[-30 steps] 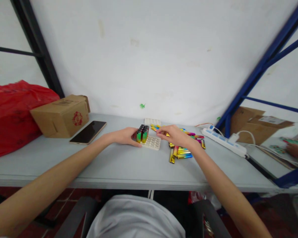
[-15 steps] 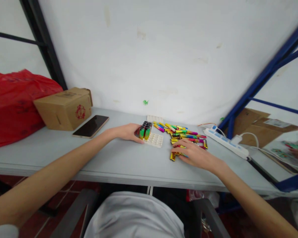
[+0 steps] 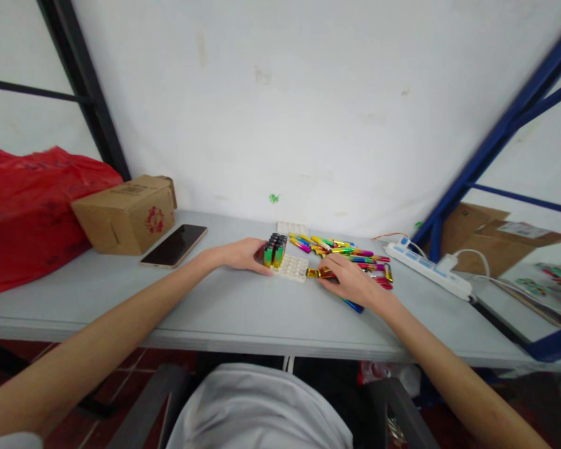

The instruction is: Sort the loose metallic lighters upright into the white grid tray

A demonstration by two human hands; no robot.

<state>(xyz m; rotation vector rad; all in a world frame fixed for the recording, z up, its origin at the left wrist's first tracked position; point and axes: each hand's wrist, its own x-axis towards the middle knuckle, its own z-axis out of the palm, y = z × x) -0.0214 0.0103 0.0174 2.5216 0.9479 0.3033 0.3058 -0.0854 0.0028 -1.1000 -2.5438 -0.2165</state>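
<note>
A white tray (image 3: 293,269) with round sockets lies on the grey table (image 3: 243,305). Several shiny rainbow-coloured lighters (image 3: 273,251) stand upright in its left end. My left hand (image 3: 241,255) rests against the tray's left side, fingers curled beside the standing lighters. My right hand (image 3: 350,279) is closed on a gold lighter (image 3: 316,273), held lying flat just right of the tray, with a blue one (image 3: 354,305) under the palm. A loose heap of lighters (image 3: 350,252) lies behind that hand.
A second white tray (image 3: 292,227) sits by the wall. A phone (image 3: 174,246), a cardboard box (image 3: 127,214) and a red plastic bag (image 3: 23,212) are on the left. A white power strip (image 3: 430,269) with cables lies right, near a blue rack post (image 3: 490,146).
My right hand went from the tray down to the near lighters, then came back left toward the tray holding a gold lighter. The left hand stayed by the tray.
</note>
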